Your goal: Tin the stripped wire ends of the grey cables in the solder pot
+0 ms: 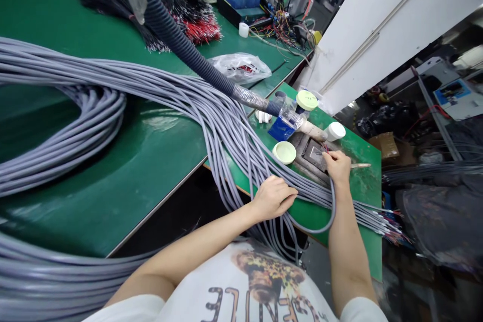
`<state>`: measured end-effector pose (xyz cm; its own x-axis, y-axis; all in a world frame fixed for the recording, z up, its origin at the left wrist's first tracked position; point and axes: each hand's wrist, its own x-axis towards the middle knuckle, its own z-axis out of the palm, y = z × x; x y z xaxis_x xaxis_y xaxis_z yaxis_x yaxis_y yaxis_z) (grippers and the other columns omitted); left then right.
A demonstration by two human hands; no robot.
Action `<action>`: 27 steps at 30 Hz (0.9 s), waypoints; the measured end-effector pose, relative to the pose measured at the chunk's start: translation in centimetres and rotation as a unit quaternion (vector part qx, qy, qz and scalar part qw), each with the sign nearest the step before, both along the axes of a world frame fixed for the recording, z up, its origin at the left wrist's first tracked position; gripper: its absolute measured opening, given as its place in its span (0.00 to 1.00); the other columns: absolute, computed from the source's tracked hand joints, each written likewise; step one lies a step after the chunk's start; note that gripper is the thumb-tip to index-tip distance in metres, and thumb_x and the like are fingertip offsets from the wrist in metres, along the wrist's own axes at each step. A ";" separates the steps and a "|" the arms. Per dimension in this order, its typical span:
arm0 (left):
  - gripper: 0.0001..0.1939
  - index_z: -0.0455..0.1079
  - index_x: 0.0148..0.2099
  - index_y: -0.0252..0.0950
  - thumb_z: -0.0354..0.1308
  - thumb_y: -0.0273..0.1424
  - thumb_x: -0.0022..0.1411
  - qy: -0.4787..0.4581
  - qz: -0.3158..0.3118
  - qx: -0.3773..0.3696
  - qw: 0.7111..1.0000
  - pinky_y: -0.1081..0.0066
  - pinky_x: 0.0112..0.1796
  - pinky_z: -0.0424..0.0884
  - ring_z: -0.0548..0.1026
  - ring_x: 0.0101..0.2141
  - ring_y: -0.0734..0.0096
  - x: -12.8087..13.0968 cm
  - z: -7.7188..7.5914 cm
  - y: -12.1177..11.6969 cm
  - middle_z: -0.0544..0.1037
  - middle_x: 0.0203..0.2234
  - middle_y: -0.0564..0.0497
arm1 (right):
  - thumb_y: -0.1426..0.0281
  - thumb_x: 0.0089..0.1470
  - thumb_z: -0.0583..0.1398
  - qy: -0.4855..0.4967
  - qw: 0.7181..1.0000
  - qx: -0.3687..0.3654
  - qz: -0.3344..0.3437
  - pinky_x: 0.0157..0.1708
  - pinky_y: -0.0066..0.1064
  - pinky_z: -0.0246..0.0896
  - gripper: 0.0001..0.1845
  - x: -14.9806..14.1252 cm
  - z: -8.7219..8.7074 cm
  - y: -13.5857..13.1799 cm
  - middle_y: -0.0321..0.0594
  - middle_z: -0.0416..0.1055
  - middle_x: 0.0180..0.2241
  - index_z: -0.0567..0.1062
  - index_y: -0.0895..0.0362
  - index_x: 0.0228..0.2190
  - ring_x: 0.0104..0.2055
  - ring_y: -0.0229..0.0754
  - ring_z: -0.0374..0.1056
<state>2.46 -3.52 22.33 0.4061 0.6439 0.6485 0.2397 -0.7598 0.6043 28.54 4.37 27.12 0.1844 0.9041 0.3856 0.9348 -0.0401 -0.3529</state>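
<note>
My right hand [338,166] pinches the end of a grey cable [332,206], whose thin coloured wires [326,148] stick out past the fingertips. Those wires are over or beside a dark square solder pot [316,155] with a shiny metal surface; whether they touch it I cannot tell. From this hand the cable loops down and back left. My left hand [274,196] lies over the bundle of grey cables [234,126] with its fingers curled together, and what is under them is hidden. Coloured wire ends [392,226] fan out at the bundle's right end.
A ribbed hose [188,50] comes down to a nozzle [313,131] above the pot. Around it stand a pale open tub [284,152], a yellow-lidded jar [306,100] and a white cup [335,131]. Coiled cables [94,126] and black wire bundles [151,15] cover the left bench.
</note>
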 end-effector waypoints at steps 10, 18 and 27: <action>0.06 0.71 0.40 0.36 0.53 0.28 0.62 0.008 -0.003 -0.003 1.000 0.67 0.33 0.58 0.68 0.28 0.70 0.0 0.0 -0.1 0.74 0.23 0.51 | 0.62 0.46 0.58 -0.016 0.997 -0.024 -0.078 0.28 0.29 0.52 0.15 3.2 -3.2 -0.3 0.39 0.68 0.19 0.79 0.59 0.19 0.24 0.39 0.61; 0.07 0.71 0.40 0.36 0.53 0.28 0.62 0.010 -0.004 -0.002 1.000 0.67 0.33 0.58 0.67 0.27 0.70 0.0 0.0 -0.1 0.74 0.23 0.51 | 0.63 0.43 0.59 0.004 0.997 -0.032 -0.074 0.28 0.30 0.51 0.14 2.8 -3.4 -0.1 0.40 0.67 0.18 0.78 0.58 0.16 0.26 0.40 0.60; 0.08 0.72 0.39 0.35 0.52 0.29 0.63 0.014 0.000 -0.011 1.000 0.67 0.32 0.58 0.68 0.27 0.70 0.0 -0.2 -0.1 0.74 0.23 0.50 | 0.60 0.45 0.60 0.126 0.991 -0.004 -0.032 0.27 0.29 0.52 0.16 0.4 -0.2 -2.1 0.34 0.62 0.18 0.73 0.58 0.16 0.23 0.37 0.58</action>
